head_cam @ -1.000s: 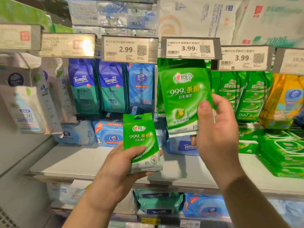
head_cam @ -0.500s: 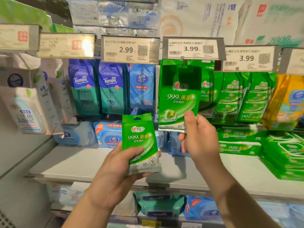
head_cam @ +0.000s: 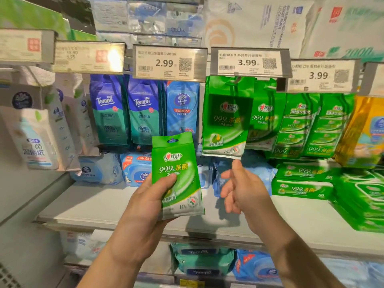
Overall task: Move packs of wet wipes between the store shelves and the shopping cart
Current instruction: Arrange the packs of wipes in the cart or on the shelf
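Since half a second ago, my right hand [head_cam: 242, 189] has let go of the green wipes pack hanging on the hook [head_cam: 225, 119] and dropped just below it, fingers loosely spread and holding nothing. That pack hangs under the 3.99 price tag [head_cam: 248, 63]. My left hand [head_cam: 152, 201] grips a second green wipes pack [head_cam: 176, 175] upright before the shelf [head_cam: 104, 204], thumb across its front.
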A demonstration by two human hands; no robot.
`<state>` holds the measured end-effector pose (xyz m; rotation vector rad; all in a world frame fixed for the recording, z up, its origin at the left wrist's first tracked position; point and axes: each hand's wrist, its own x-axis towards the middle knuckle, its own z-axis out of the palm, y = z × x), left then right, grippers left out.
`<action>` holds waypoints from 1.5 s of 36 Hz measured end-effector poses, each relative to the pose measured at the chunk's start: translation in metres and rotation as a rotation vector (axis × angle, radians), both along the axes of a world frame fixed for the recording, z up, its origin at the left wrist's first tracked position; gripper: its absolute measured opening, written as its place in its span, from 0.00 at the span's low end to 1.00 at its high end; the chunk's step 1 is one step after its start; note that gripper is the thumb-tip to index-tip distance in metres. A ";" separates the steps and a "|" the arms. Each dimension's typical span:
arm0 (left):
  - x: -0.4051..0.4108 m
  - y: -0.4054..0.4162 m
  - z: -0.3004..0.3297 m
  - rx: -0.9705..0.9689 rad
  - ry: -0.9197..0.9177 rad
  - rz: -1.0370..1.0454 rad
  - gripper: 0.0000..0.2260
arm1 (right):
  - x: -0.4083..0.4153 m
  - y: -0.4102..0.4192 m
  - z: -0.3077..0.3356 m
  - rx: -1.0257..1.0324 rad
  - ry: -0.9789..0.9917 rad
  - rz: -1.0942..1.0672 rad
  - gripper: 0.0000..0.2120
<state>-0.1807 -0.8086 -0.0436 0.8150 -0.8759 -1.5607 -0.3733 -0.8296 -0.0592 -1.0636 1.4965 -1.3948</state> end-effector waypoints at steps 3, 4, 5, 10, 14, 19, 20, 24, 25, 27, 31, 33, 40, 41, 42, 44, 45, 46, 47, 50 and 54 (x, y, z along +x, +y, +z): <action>-0.002 0.002 0.004 -0.062 0.023 -0.016 0.10 | 0.005 0.019 -0.002 0.046 -0.012 0.138 0.29; -0.003 0.003 0.005 -0.087 0.021 -0.023 0.14 | 0.006 0.026 -0.001 0.044 0.013 0.193 0.29; -0.004 0.003 0.005 -0.106 0.021 -0.027 0.16 | 0.009 0.034 0.002 0.036 0.040 0.247 0.30; -0.014 0.005 0.006 -0.183 0.023 -0.096 0.20 | 0.017 0.061 0.016 0.088 0.109 0.476 0.31; -0.021 0.005 0.005 -0.266 -0.056 -0.159 0.20 | 0.017 0.068 0.019 0.041 0.218 0.429 0.27; -0.024 0.005 0.003 -0.341 -0.209 -0.200 0.13 | 0.013 0.072 0.025 -0.087 0.239 0.251 0.26; -0.024 0.005 0.003 -0.361 -0.276 -0.185 0.11 | 0.012 0.072 0.026 -0.129 0.270 0.214 0.27; -0.025 0.005 0.004 -0.465 -0.474 -0.080 0.24 | 0.003 0.071 0.031 -0.263 0.355 0.151 0.25; -0.025 0.005 0.008 -0.506 -0.502 -0.058 0.24 | 0.002 0.071 0.033 -0.286 0.360 0.153 0.25; -0.025 0.004 0.016 -0.577 -0.543 -0.036 0.22 | 0.001 0.070 0.038 -0.340 0.352 0.148 0.24; -0.031 -0.001 0.031 -0.650 -0.508 -0.077 0.16 | 0.001 0.066 0.051 -0.416 0.283 0.133 0.25; -0.034 -0.005 0.037 -0.648 -0.489 -0.089 0.15 | 0.001 0.064 0.057 -0.423 0.215 0.130 0.27; -0.047 -0.027 0.032 -0.528 -0.552 -0.093 0.27 | -0.001 0.046 0.050 -0.297 0.054 0.084 0.23; -0.048 -0.029 0.028 -0.515 -0.565 -0.090 0.27 | -0.001 0.044 0.047 -0.284 0.061 0.078 0.23; -0.049 -0.031 0.026 -0.501 -0.571 -0.087 0.27 | -0.002 0.042 0.045 -0.274 0.073 0.071 0.23; -0.050 -0.034 0.021 -0.476 -0.569 -0.068 0.27 | -0.002 0.037 0.041 -0.263 0.099 0.064 0.23; -0.050 -0.036 0.020 -0.470 -0.573 -0.058 0.28 | -0.002 0.035 0.041 -0.256 0.123 0.058 0.23; -0.050 -0.038 0.021 -0.466 -0.581 -0.047 0.28 | -0.002 0.033 0.041 -0.248 0.154 0.049 0.24; -0.051 -0.040 0.022 -0.462 -0.585 -0.034 0.28 | -0.002 0.030 0.041 -0.241 0.181 0.041 0.24; -0.053 -0.047 0.030 -0.441 -0.577 -0.018 0.27 | -0.002 0.022 0.044 -0.234 0.205 0.024 0.24; -0.054 -0.052 0.029 -0.387 -0.589 -0.027 0.22 | -0.002 0.015 0.039 -0.211 0.146 0.015 0.23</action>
